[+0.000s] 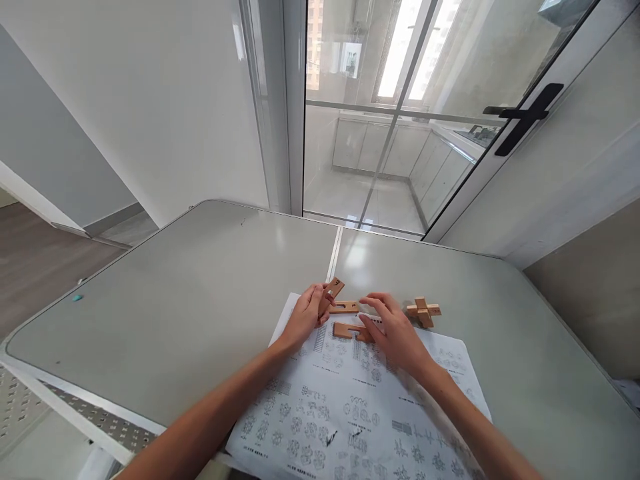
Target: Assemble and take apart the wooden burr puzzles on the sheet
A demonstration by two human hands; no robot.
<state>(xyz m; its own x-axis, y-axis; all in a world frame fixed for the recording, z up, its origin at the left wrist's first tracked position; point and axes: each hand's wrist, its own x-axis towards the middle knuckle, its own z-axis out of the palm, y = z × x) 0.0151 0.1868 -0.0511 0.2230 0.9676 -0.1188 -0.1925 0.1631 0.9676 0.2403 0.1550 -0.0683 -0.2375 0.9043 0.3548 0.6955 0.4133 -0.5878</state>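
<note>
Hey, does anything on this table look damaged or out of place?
Two dark, ragged marks on the printed sheet, toward its near edge, might be tears; I can't be sure. Also, a small teal scrap sits near the table's left edge, well apart from the wooden pieces.

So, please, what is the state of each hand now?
Left hand: closed, holding a tilted wooden piece.
Right hand: open, at the lower wooden piece; contact cannot be told.

The person's left forearm (215, 413) and right forearm (465, 409) are bare as far as they show, smooth and slender, broadest low in the view and narrowing toward the bare left hand (306, 312) and right hand (396, 331), with slim fingers (376, 305).
</note>
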